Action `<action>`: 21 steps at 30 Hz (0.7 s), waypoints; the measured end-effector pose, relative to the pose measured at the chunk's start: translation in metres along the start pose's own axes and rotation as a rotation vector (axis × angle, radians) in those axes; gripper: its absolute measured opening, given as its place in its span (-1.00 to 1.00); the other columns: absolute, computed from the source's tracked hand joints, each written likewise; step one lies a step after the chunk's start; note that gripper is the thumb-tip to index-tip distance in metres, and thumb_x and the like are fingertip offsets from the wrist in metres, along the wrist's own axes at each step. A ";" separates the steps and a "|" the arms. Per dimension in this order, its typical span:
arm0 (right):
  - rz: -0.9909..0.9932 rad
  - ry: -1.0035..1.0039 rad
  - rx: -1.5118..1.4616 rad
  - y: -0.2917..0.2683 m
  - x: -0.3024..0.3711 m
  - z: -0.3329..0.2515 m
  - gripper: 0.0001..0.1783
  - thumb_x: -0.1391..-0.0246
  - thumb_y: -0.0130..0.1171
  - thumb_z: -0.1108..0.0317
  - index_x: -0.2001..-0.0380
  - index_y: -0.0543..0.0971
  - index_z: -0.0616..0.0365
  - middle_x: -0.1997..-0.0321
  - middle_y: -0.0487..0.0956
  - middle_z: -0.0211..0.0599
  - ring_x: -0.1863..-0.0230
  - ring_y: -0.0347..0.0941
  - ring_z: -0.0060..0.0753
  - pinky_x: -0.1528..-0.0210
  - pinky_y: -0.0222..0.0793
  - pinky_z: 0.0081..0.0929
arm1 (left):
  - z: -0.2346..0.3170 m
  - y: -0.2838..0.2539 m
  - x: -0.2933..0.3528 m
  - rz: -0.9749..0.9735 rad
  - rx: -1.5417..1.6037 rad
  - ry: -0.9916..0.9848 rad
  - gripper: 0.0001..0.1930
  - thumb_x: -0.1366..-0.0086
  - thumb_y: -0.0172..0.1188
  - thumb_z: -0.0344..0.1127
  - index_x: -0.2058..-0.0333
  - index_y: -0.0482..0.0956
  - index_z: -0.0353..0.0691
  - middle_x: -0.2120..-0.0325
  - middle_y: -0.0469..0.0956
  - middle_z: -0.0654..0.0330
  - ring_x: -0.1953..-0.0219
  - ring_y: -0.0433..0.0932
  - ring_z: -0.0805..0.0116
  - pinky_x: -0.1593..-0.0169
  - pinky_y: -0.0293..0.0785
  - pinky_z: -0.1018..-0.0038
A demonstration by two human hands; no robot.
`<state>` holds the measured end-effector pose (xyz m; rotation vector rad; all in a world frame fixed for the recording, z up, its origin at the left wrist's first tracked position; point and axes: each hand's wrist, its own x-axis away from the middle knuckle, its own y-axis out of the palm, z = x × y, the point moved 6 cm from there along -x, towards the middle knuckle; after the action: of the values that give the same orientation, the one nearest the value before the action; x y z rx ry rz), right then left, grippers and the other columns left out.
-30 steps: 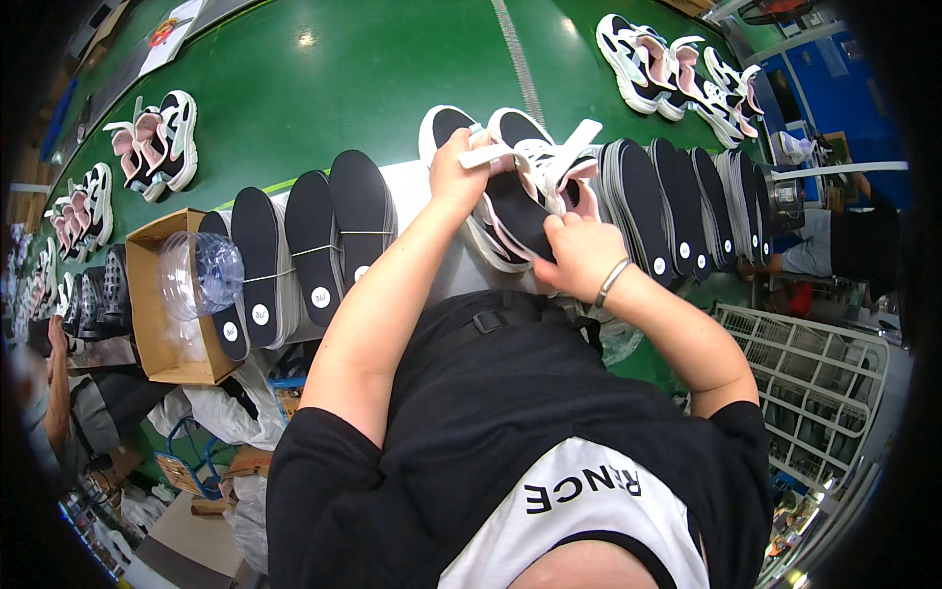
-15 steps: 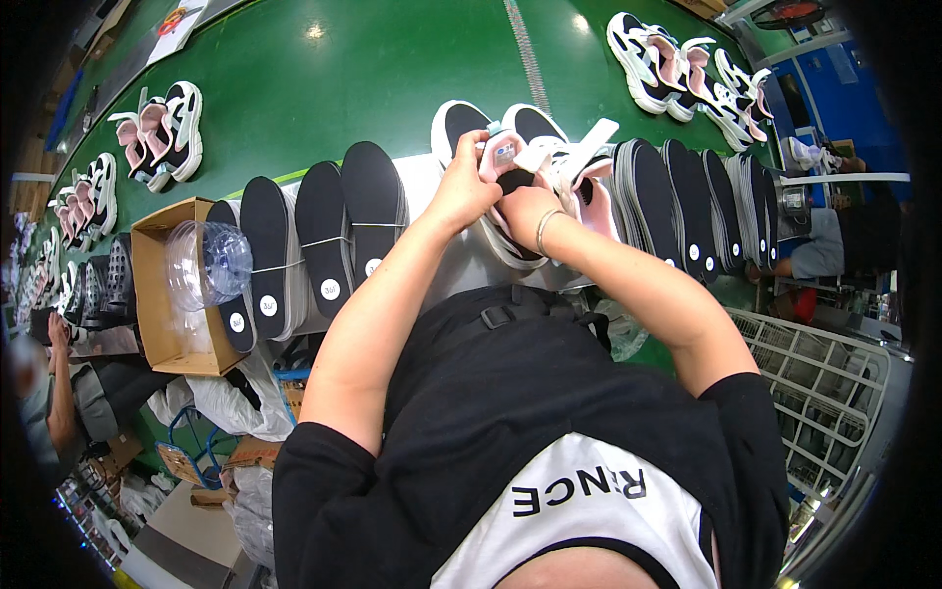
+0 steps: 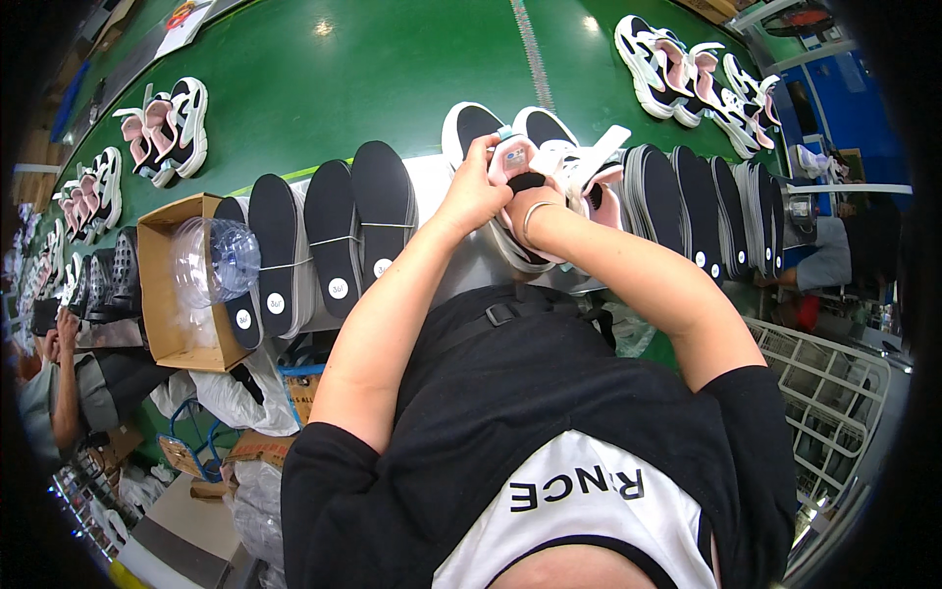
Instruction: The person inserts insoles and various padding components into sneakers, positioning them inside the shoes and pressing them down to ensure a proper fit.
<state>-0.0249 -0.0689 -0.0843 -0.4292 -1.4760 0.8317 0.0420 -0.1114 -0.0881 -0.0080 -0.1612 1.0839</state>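
Note:
Two black-and-white sneakers with pink lining stand side by side in front of me, toes pointing away: the left sneaker [image 3: 471, 122] and the right sneaker [image 3: 546, 125]. My left hand [image 3: 477, 193] pinches the pink padded tongue [image 3: 512, 157] of the left sneaker and holds it up. Inside that shoe's opening is my right hand [image 3: 536, 201], a bracelet at its wrist. Its fingers are hidden in the shoe, where a dark piece shows at the opening. A loose white strap [image 3: 605, 149] sticks up from the right sneaker.
Stacks of black insoles [image 3: 385, 196] with round white stickers line the table edge left of the shoes, more insoles [image 3: 655, 201] right. A cardboard box [image 3: 157, 285] holds clear plastic pieces. Other sneakers [image 3: 182, 128] stand on the green table [image 3: 392, 69]. Another person's hands [image 3: 65, 332] work far left.
My right hand has pushed farther into the left sneaker. The left hand keeps its hold on the tongue. The whole view has shifted slightly.

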 end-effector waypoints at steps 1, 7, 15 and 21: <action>0.042 0.055 -0.060 -0.002 0.001 0.003 -0.68 0.18 -0.04 0.32 0.27 0.52 0.07 0.26 0.52 -0.18 0.17 0.43 -0.26 -0.02 0.10 -0.24 | 0.000 -0.001 0.000 -0.006 -0.003 -0.019 -0.33 0.23 0.04 -0.55 0.01 0.10 -0.31 0.18 0.37 -0.08 0.11 0.37 0.12 0.05 0.26 0.45; -0.185 -0.209 0.139 -0.004 0.023 -0.005 -0.74 0.18 -0.07 0.32 0.41 0.53 0.15 0.39 0.54 -0.12 0.29 0.47 -0.22 0.22 0.29 -0.29 | 0.001 -0.001 0.000 -0.033 -0.018 -0.004 -0.30 0.21 0.01 -0.55 -0.03 0.03 -0.37 0.17 0.32 -0.06 0.12 0.34 0.22 0.05 0.25 0.49; -0.220 -0.150 -0.120 0.015 0.049 0.005 -0.69 0.24 -0.08 0.41 0.34 0.49 0.21 0.30 0.53 -0.16 0.20 0.45 -0.24 0.06 0.02 -0.17 | 0.009 -0.002 0.000 0.012 -0.121 -0.048 -0.36 0.20 0.01 -0.51 0.01 0.11 -0.35 0.17 0.35 -0.15 0.07 0.35 0.05 0.01 0.23 0.41; -0.179 -0.216 -0.152 0.010 0.052 0.008 -0.74 0.14 -0.08 0.29 0.38 0.45 0.20 0.34 0.52 -0.10 0.22 0.45 -0.21 0.07 0.07 -0.15 | 0.002 0.000 0.004 -0.017 0.257 -0.085 -0.65 -0.09 -0.01 -0.32 0.13 0.30 -0.30 0.39 0.44 0.17 0.35 0.39 0.44 0.24 0.31 0.57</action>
<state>-0.0409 -0.0268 -0.0544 -0.3212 -1.7577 0.6412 0.0437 -0.1077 -0.0855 0.2699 -0.0972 1.0823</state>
